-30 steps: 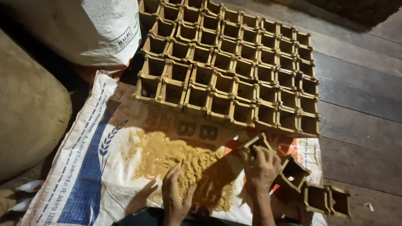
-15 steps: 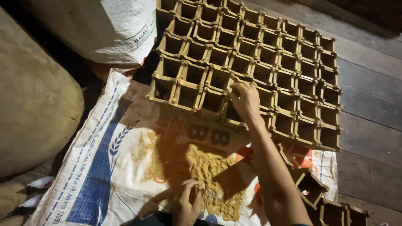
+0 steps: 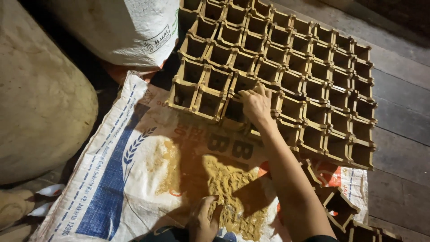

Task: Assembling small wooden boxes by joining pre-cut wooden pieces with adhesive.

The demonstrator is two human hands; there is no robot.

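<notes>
Hand at the Pots

Reaching forward since a second ago, the right hand (image 3: pixel 256 104) now rests on the near row of small square pots (image 3: pixel 286 67) on the floor, fingers pressed together. The left hand (image 3: pixel 202 220) lies in sawdust (image 3: pixel 233 188) on the sack (image 3: pixel 125 179), fingers curled loosely.

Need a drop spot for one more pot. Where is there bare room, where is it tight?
Free: the woven sack left of the powder pile, and floor planks right of the pot grid. Crowded: front row at the right hand, loose pots bottom right, left hand on the pile.
</notes>
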